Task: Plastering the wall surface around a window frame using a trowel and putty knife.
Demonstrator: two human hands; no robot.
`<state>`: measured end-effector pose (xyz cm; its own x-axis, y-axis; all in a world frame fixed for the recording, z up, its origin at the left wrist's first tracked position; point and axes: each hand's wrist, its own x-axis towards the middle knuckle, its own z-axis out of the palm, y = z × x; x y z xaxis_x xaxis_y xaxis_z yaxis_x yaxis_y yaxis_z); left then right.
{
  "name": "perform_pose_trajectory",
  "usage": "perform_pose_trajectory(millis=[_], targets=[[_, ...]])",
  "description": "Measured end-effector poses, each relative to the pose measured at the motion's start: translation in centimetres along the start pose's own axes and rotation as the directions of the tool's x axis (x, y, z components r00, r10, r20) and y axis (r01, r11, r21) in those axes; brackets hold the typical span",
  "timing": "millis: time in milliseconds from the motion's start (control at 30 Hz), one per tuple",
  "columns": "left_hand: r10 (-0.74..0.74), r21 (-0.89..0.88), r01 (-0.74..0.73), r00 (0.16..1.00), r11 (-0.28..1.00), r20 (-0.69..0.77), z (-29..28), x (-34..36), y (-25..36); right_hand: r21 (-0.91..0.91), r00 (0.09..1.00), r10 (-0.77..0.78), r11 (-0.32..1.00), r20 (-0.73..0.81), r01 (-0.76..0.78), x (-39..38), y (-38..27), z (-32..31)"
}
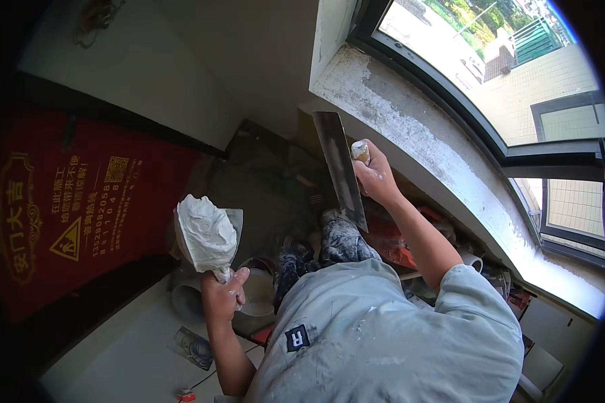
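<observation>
My left hand [220, 299] is closed round the handle of a wide putty knife [236, 220]. A thick heap of white putty [207, 235] covers most of its blade. At the right, my right hand [379, 178] grips the pale handle of a plastering trowel [341, 173]. Its long dark blade is held tilted beside the wall under the windowsill, and I cannot tell if it touches the wall. White smears mark the fingers of both hands.
A rough windowsill [417, 138] with patchy white coating runs along the right, below an open dark-framed window [507, 151]. A red printed cover [94, 221] hangs at the left. A bucket [256, 295] stands beside my legs, with clutter and a red bag [398, 250] under the window.
</observation>
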<state>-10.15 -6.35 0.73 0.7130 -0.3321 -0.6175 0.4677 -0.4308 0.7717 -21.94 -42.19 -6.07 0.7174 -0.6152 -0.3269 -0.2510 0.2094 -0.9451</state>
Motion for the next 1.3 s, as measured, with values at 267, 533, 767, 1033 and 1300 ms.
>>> perform_pose_trajectory(millis=[267,533,767,1033,1300], targets=[[-0.039,0.000,0.039,0.997,0.999,-0.063,-7.4,-4.2,-5.0,0.017,0.989,-0.097,0.995,-0.116,0.099,-6.2,3.3,4.1],[-0.056,-0.022,0.053,0.990,0.998,-0.126,-10.2,-7.0,-6.0,0.052,0.983,-0.137,0.988,-0.125,0.145,-6.8,2.7,6.3],[-0.049,0.106,0.061,0.993,0.993,-0.112,-10.4,-5.9,-4.6,0.130,0.968,-0.224,0.963,-0.109,0.238,-6.3,1.3,7.5],[0.056,0.295,-0.026,0.994,0.955,-0.094,-6.1,-2.1,-0.9,0.438,0.913,0.401,0.810,0.074,-0.391,-7.4,2.1,9.5],[0.629,0.704,-0.253,0.697,0.664,-0.344,1.9,1.0,3.4,0.483,0.741,0.433,0.569,0.513,-0.666,-2.3,-1.8,16.8]])
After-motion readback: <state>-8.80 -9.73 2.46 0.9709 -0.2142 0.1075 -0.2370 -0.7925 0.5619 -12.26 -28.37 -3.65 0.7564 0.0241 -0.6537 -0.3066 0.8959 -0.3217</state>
